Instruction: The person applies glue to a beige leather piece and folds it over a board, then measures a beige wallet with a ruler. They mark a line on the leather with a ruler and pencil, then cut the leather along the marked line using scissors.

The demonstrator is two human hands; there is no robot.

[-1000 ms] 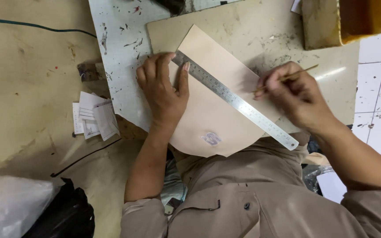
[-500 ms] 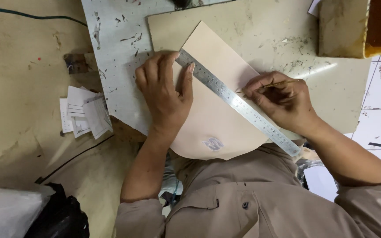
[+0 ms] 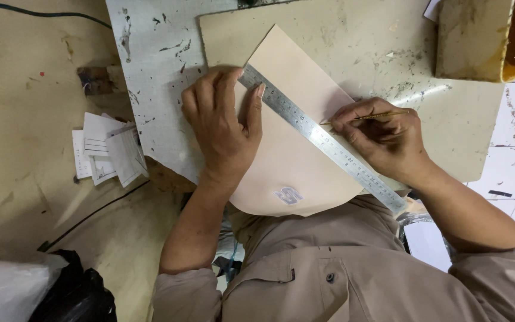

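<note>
Centre of frame: left hand [image 3: 225, 122] spread flat, pressing a steel ruler [image 3: 323, 138] diagonally onto a tan leather piece [image 3: 287, 161] on the board [image 3: 365, 42]. Right hand [image 3: 382, 138], centre-right, pinches a thin pencil [image 3: 368, 117] w/ tip at the ruler's edge. Paper slips [image 3: 108, 152] at left.

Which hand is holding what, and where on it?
Right hand pinches a thin yellowish stylus near its tip end, the tip at the ruler edge. Left hand grips nothing; it lies flat, pressing the ruler's upper end onto the tan sheet.
</note>
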